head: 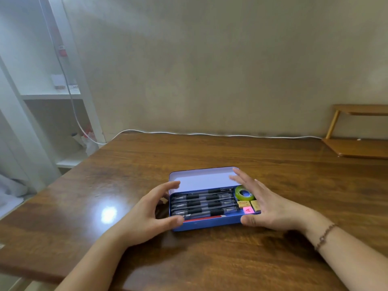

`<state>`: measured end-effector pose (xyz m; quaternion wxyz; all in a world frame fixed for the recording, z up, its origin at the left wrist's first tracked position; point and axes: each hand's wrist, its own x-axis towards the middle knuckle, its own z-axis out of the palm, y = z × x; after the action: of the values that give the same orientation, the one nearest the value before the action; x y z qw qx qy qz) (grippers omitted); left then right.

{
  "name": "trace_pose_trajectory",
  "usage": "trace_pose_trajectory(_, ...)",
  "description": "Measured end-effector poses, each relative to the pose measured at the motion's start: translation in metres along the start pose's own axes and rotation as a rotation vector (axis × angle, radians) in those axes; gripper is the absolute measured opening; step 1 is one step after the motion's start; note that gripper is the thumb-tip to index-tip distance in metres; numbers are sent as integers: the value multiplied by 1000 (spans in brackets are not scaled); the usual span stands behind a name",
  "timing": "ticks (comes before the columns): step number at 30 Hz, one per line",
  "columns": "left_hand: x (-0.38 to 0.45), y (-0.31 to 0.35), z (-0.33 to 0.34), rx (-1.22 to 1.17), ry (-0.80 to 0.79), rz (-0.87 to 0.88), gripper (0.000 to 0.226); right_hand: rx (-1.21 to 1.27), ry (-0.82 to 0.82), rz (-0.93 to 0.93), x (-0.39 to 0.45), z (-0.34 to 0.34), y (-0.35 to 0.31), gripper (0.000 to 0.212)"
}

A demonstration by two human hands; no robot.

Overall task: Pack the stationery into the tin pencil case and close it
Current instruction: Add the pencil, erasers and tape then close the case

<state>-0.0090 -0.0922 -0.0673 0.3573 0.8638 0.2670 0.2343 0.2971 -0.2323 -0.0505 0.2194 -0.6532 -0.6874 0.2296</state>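
We see the blue tin case (206, 224) at centre frame on the wooden table (273, 175), lid (201, 179) up, pens (203, 203), tape roll (243, 193) and erasers (248, 206) inside. Left hand (147, 215) cups the left end, fingers curled; right hand (270, 204) spread flat at the right end, fingertips on the lid. Likely light, stiff, slick metal, so take the lid's far edge; hinge and right wall hidden, whether the left hand touches unclear.

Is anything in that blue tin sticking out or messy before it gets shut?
Nothing stands out. The pens lie in tidy rows inside the tin pencil case, with the green tape roll and erasers at its right end. The lid is up, undamaged.
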Motion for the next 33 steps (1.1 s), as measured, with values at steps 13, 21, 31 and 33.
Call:
trace_pose_trajectory(13,35,15,-2,-557,307,-350,55,663,318,225,12,-12,4,101)
trace_pose_trajectory(21,10,36,9,-264,298,18,32,314,183,116,-18,-32,-9,25)
trace_pose_trajectory(31,19,20,37,450,173,210,30,-275,185,260,-4,-11,-20,15)
trace_pose_trajectory(33,21,19,37,426,222,210,31,-290,169,276,-1,-13,-22,16)
